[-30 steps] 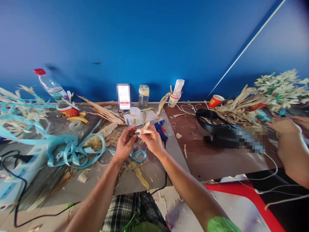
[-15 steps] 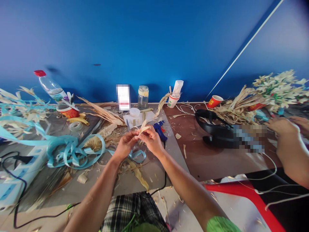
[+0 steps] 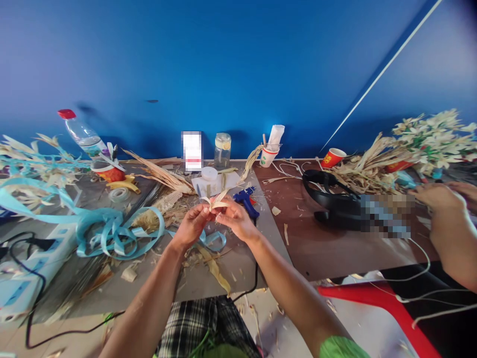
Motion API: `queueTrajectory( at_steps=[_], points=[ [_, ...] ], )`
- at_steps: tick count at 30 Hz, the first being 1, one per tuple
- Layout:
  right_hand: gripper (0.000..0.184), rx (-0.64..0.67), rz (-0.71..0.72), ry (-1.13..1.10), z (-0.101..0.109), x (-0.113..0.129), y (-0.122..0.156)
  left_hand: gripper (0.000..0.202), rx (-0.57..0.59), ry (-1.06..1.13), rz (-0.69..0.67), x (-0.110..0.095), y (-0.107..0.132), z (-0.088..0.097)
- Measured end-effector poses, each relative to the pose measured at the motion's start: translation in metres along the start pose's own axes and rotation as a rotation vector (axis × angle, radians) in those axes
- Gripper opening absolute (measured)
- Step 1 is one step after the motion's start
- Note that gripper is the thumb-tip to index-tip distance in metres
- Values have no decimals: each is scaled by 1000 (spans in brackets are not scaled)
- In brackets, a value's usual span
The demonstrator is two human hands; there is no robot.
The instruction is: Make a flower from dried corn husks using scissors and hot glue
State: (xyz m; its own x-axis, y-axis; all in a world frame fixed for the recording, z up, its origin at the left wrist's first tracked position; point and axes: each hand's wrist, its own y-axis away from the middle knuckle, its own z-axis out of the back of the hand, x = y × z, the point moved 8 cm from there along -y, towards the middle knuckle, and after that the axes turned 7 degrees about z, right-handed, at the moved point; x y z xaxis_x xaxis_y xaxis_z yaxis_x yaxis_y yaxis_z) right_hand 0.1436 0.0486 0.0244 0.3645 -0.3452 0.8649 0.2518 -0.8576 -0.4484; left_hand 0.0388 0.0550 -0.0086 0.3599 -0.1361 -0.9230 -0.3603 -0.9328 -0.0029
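Note:
A small pale flower of dried corn husk [image 3: 219, 200], its pointed petals spread apart, is held up over the table between my two hands. My left hand [image 3: 193, 223] pinches it low down between thumb and fingers. From the other side, my right hand [image 3: 238, 219] has its fingers curled around the flower, with the thumb near its base; part of this grip is hidden. A blue glue gun [image 3: 246, 198] lies just beyond my right hand. Under and behind the hands are husk scraps and a loop of light blue ribbon [image 3: 214, 240].
Tangled blue ribbon [image 3: 100, 233] and a power strip [image 3: 37, 268] are at left. Behind stand a phone [image 3: 192, 151], a glass jar [image 3: 222, 151] and a paper cup [image 3: 268, 156]. At right are a black headset-like object [image 3: 335, 209], husk flowers [image 3: 428, 136] and another person's hands [image 3: 439, 196].
The husk flower has tipped leftward and its petals show more spread. My right thumb has shifted down from the fingertip pinch. The view has moved slightly.

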Motion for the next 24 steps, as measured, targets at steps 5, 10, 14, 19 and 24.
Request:
queueTrajectory(
  at_steps=[5, 10, 14, 19, 24],
  points=[
    [27, -27, -128, -131, 2, -9, 0, 24, 25, 35, 36, 2, 0, -4],
    [18, -54, -170, -103, -1, -14, 2, 22, 70, 7, 61, 4, 0, -11],
    [18, -46, -177, -103, -1, -16, 1, 26, 107, -49, 75, 4, 1, -13],
    [15, -108, -112, -39, 7, -16, -1, 28, 86, -158, 27, 1, 1, -7],
    [15, -125, -60, 61, 11, -14, -1, 32, -18, -457, -30, -6, 0, -5]
  ],
)
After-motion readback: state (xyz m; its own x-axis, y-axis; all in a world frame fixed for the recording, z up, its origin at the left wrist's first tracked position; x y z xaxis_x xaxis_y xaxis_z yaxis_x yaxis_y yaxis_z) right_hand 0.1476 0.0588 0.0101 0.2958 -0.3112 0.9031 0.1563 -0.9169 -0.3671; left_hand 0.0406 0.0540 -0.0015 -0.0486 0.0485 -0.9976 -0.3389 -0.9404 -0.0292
